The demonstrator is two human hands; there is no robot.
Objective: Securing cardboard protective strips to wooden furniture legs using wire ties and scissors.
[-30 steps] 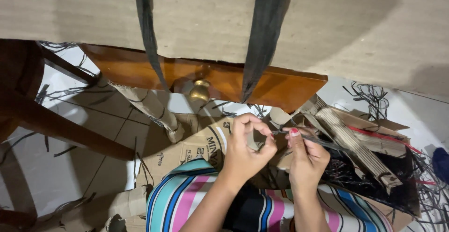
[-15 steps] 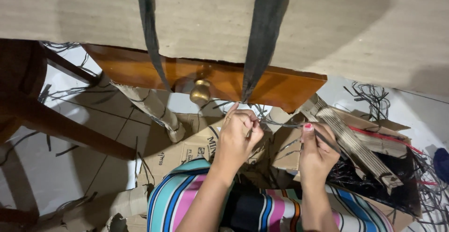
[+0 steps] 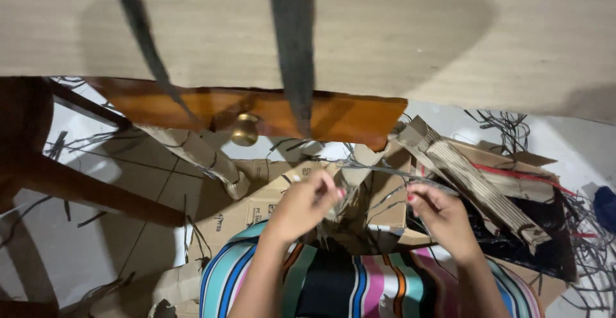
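White tile floor (image 3: 96, 241) at lower left, littered with cardboard pieces (image 3: 256, 209); a pale woven mat (image 3: 449, 29) fills the upper frame and hides the wooden furniture's top. At centre, left hand (image 3: 305, 204) and right hand (image 3: 439, 214) each pinch closed on a thin grey strip (image 3: 378, 170). The strip's ends blur into dark scraps at right.

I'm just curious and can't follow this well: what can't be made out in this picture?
- Head view: what the left hand pinches is hidden by its own fingers.
- The thin strip near the right hand is blurred; contact is unclear.
- The two dark straps are cut off by the top edge.
- The wooden frame runs off the left edge.
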